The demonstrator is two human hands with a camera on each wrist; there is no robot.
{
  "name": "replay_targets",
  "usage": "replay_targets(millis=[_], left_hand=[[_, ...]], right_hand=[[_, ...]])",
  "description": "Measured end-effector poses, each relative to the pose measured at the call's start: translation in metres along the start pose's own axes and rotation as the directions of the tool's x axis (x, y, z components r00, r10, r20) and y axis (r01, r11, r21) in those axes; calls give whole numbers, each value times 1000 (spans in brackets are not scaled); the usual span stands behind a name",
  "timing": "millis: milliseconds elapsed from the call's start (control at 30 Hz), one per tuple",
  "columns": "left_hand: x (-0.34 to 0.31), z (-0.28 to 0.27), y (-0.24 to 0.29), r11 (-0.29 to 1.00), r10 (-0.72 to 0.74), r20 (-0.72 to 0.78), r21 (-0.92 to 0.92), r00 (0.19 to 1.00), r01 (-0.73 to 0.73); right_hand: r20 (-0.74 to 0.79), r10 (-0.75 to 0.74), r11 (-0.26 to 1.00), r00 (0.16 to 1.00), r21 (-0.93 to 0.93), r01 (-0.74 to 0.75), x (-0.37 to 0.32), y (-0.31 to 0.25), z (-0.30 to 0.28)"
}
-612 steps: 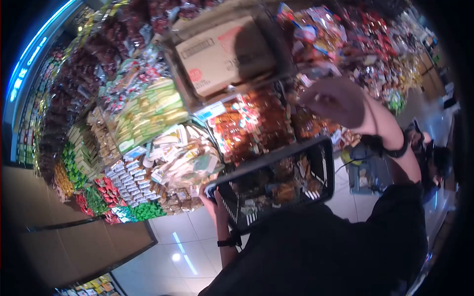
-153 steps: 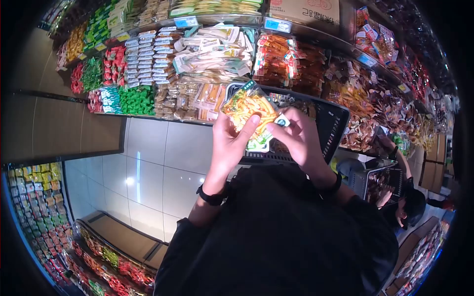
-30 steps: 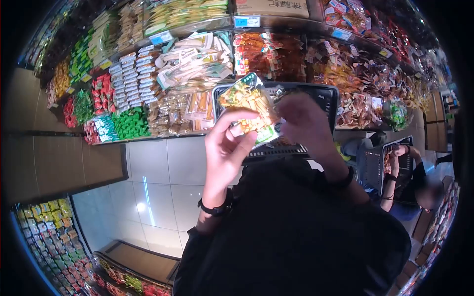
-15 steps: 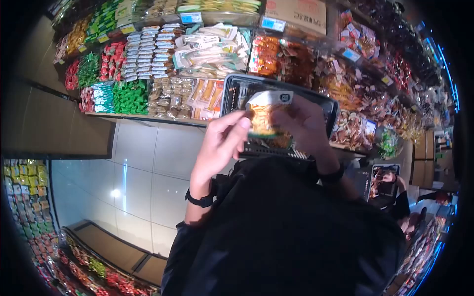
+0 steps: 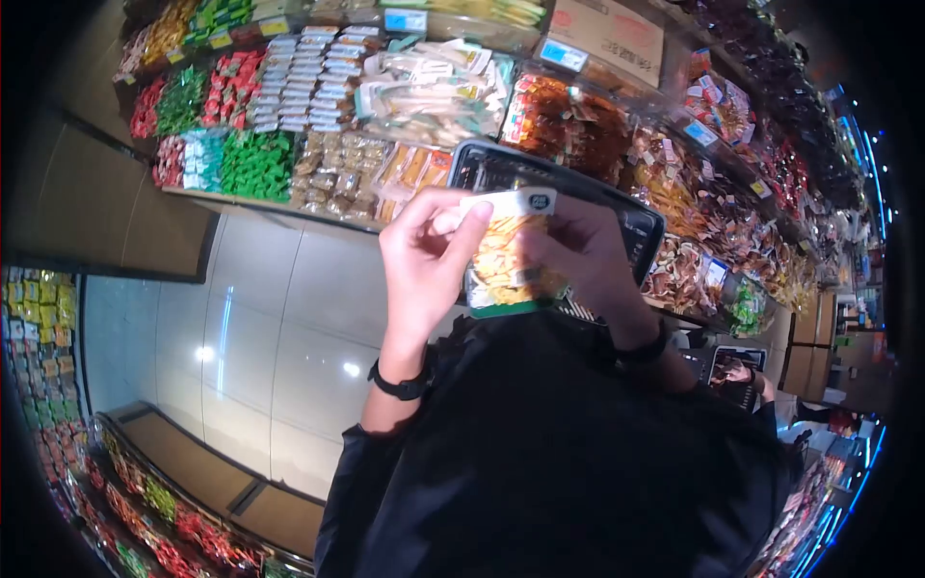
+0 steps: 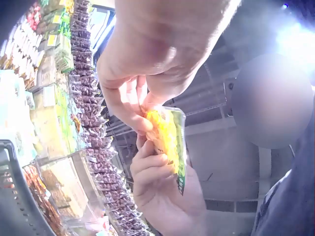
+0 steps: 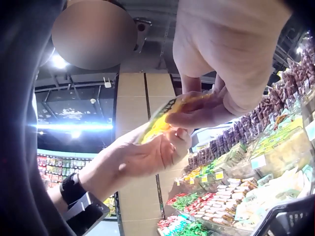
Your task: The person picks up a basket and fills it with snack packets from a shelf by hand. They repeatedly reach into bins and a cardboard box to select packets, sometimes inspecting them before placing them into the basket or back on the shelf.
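A flat snack packet [image 5: 506, 255] with yellow-orange strips is held between both hands in front of the dark shirt. Its white end with a dark round logo is at the top in the head view, its green band at the bottom. My left hand [image 5: 419, 255] pinches the upper left edge, thumb on the face. At the right side my right hand [image 5: 590, 246] grips the packet, thumb across its face. In the left wrist view the packet [image 6: 170, 137] appears edge-on between the fingers. Behind the hands is a black basket [image 5: 659, 236], largely hidden by them.
A sloping display of packaged snacks [image 5: 434, 91] runs along the far side, with price tags and a cardboard box [image 5: 607, 40]. Tiled floor [image 5: 251, 318] lies to the left. Another person's arm [image 5: 764, 385] and basket show at the right. A low display [image 5: 193, 520] stands at the lower left.
Earlier, the right hand was out over the display and the left at the basket. Since one second ago, the packet has turned, its green end now toward the body, and come nearer the shirt.
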State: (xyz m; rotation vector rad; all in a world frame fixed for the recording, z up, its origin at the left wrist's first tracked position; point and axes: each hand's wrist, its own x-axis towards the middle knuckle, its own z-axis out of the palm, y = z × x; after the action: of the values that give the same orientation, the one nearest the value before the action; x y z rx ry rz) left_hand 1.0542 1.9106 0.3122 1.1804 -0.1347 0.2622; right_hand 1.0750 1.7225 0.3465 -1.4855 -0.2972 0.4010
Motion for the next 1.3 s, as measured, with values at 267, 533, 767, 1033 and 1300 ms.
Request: replay_targets(millis=[267, 533, 767, 1033, 1300], left_hand=[[34, -4, -36, 981, 136, -1, -142, 991, -134], [69, 10, -57, 922, 244, 196, 258, 950, -290], [70, -53, -147, 639, -124, -119, 750, 985, 171], [47, -63, -198, 499, -613, -199, 653, 765, 570], [53, -57, -192, 458, -622, -224, 673, 750, 581]], right_hand=[[374, 181, 951, 910, 169, -258, 37, 20, -26], [546, 348, 937, 762, -213, -276, 79, 0, -81], [-81, -319, 607, 944, -783, 137, 172, -109, -235], [151, -97, 277, 984, -945, 173, 287, -59, -299], [234, -23, 275, 972, -933, 231, 315, -22, -289]])
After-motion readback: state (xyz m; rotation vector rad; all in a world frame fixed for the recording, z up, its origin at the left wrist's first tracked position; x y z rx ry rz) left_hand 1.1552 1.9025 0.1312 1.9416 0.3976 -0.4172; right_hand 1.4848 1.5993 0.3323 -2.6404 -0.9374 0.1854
